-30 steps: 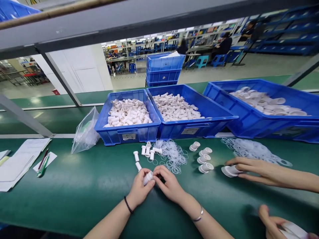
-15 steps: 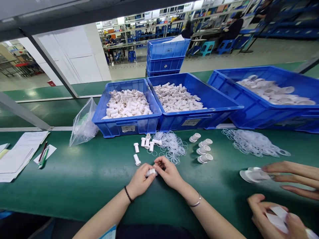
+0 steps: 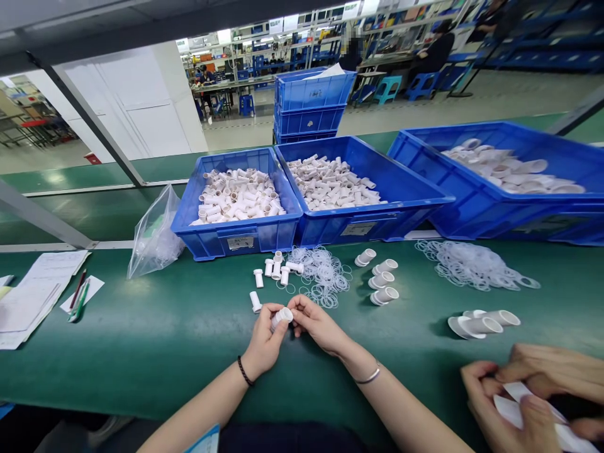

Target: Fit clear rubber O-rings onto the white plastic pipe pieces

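Note:
My left hand point(image 3: 265, 340) is closed around a short white plastic pipe fitting point(image 3: 282, 318), its open round end tilted up and to the right. Close against that end, my right hand point(image 3: 314, 323) has its fingers curled in a pinch; whatever they grip is too small or hidden. Just beyond my hands lies a loose pile of thin clear sealing rings point(image 3: 325, 274). A cluster of small white flanged fittings point(image 3: 276, 267) stands left of the rings, and one fitting point(image 3: 255, 302) lies apart, near my left hand. Several wider white fittings point(image 3: 384, 295) stand to the right.
Blue bins point(image 3: 240, 244) full of white fittings line the back. A co-worker's hands point(image 3: 523, 402) hold white pieces at right, near two flanged tubes point(image 3: 476, 327) and another ring pile point(image 3: 476, 265). Left are a clear bag point(image 3: 158, 242), papers point(image 3: 38, 296) and pens point(image 3: 80, 299).
The fitting in my left hand has tipped so its open end faces up. My right hand stays beside it. The co-worker's upper hand has left the flanged tubes and joined the other hand.

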A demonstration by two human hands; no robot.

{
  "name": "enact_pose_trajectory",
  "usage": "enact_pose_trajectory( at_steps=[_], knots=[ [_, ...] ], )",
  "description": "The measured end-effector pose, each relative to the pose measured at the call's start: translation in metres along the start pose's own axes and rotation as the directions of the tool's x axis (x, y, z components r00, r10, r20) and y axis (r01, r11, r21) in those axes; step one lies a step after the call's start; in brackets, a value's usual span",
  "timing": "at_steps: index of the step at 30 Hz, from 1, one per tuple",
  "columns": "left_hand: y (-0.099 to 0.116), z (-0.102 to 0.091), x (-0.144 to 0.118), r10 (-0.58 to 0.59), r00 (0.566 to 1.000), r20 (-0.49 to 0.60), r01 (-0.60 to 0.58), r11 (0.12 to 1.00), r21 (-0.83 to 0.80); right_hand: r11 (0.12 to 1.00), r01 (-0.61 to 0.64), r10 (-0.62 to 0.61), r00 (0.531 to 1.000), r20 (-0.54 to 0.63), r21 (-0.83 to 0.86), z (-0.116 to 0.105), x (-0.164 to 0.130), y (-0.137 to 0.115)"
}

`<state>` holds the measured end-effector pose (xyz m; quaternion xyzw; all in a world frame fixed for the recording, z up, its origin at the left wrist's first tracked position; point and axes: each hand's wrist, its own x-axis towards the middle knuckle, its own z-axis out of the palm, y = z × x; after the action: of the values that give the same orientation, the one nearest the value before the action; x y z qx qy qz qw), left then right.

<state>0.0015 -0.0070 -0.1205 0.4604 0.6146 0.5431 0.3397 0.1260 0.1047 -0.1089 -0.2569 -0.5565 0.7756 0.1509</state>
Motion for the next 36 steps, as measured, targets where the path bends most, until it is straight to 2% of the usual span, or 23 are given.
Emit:
enact_pose_trajectory(
  at_steps=[2, 5, 12, 18, 25, 28, 30, 32, 34, 36],
  knots=[
    [-0.003, 0.004, 0.000, -0.097, 0.995, -0.026, 0.093, 0.987, -0.128, 0.999, 0.037, -0.037, 0.999, 0.008, -0.032, 0.003, -0.001, -0.001],
    [-0.009, 0.009, 0.001, -0.187, 0.982, -0.008, 0.175, 0.930, -0.323, 0.987, 0.103, -0.101, 0.995, 0.019, -0.120, 0.005, 0.000, -0.001],
    [-0.009, 0.016, 0.005, -0.314, 0.947, 0.070, 0.285, 0.715, -0.638, 0.926, 0.176, -0.201, 0.979, -0.041, -0.334, 0.001, 0.003, 0.004],
    [-0.001, 0.015, 0.006, -0.356, 0.928, 0.108, 0.320, 0.618, -0.718, 0.878, 0.184, -0.236, 0.969, -0.067, -0.442, 0.002, 0.002, 0.001],
    [0.000, 0.013, 0.008, -0.386, 0.908, 0.165, 0.368, 0.541, -0.756, 0.896, 0.198, -0.228, 0.973, -0.028, -0.396, 0.000, 0.003, 0.004],
    [0.002, 0.012, 0.009, -0.386, 0.904, 0.186, 0.382, 0.530, -0.758, 0.874, 0.224, -0.265, 0.964, -0.036, -0.431, -0.001, 0.003, 0.006],
    [0.006, 0.010, 0.009, -0.379, 0.905, 0.192, 0.380, 0.519, -0.766, 0.803, 0.304, -0.396, 0.915, -0.078, -0.513, -0.001, 0.001, 0.006],
    [0.010, 0.008, 0.008, -0.366, 0.916, 0.166, 0.346, 0.505, -0.791, 0.652, 0.427, -0.592, 0.803, -0.069, -0.627, 0.000, -0.003, 0.006],
    [0.012, 0.006, 0.008, -0.353, 0.930, 0.104, 0.280, 0.491, -0.825, 0.445, 0.545, -0.740, 0.671, 0.051, -0.711, 0.001, -0.007, 0.004],
    [0.013, 0.003, 0.009, -0.357, 0.933, 0.037, 0.215, 0.475, -0.853, 0.265, 0.621, -0.786, 0.582, 0.207, -0.737, 0.002, -0.009, 0.003]
  ],
)
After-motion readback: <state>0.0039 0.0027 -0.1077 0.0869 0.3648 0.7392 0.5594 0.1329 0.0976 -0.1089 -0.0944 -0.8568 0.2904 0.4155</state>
